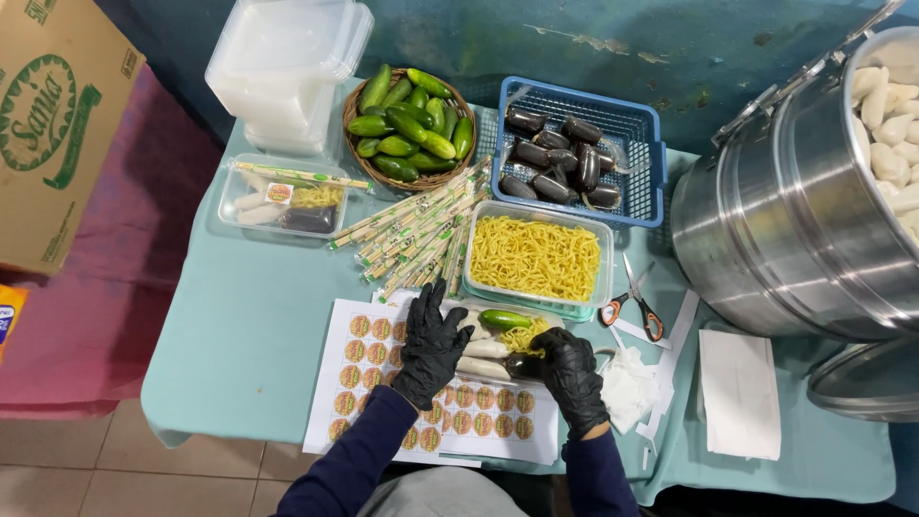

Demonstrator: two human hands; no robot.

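The left hand (433, 347), in a black glove, lay with fingers spread apart on the near-left rim of a clear tray (503, 337), steadying it. The right hand (567, 375), gloved likewise, had its fingers curled together at the tray's near-right corner, touching yellow noodles (522, 336); whether they pinched any, I could not tell. The tray held white rolls (484, 356) and a cucumber (504, 320), and rested on a sticker sheet (383, 373) by the table's (249, 316) near edge.
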